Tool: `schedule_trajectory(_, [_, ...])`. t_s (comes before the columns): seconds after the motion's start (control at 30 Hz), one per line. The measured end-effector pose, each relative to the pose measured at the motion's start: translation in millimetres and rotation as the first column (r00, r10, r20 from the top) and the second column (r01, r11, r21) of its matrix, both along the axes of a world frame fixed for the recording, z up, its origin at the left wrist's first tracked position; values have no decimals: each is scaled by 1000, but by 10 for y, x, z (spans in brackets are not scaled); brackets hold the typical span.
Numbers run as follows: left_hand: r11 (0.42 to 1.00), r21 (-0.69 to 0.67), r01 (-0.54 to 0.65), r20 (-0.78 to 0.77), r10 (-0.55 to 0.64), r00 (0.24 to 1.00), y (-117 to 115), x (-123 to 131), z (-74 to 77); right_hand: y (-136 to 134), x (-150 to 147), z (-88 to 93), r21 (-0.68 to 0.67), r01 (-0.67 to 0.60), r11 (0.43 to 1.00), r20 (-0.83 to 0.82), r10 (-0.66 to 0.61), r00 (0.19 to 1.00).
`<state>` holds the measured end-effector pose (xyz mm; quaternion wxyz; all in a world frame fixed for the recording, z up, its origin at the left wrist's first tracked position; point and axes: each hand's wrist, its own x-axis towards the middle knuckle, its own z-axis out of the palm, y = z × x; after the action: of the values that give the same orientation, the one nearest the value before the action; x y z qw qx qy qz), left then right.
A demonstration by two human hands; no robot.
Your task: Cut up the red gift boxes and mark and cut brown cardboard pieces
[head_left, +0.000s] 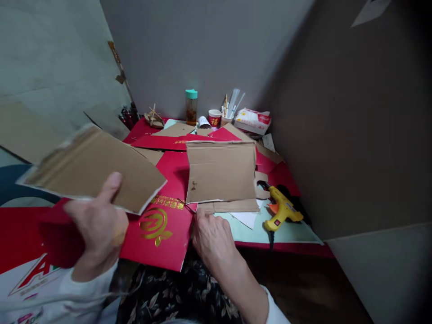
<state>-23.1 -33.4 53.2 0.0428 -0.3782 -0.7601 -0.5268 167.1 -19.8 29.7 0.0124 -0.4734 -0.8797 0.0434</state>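
A cardboard piece (91,166) is pinched, thumb on top, by the fingers of the left hand (101,225), over the left edge of the counter (297,249). The right hand (214,231), at the front edge, has its fingers closed on a thin dark tool (186,205). A yellow glue gun (282,211) lies near the right front corner.

Cardboard piece (91,164), matt, rough-edged, at nine o'clock; cardboard panel (222,173), matt, creased, at dial centre; red board (173,252), smooth, with glossy gold emblem (155,223), at seven; glue gun (281,209), smooth plastic, at four.
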Motion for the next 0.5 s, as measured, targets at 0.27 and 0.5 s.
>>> schedule_trajectory(0.27, [923,381,62,706,-334,625,139,-278,195,79,254,-11,-111,60,992,-156,-77,985])
schedule_trajectory(0.5, [895,261,362,728,-428,536,299,-688,195,228,640,-5,-36,22,999,-500,-38,865])
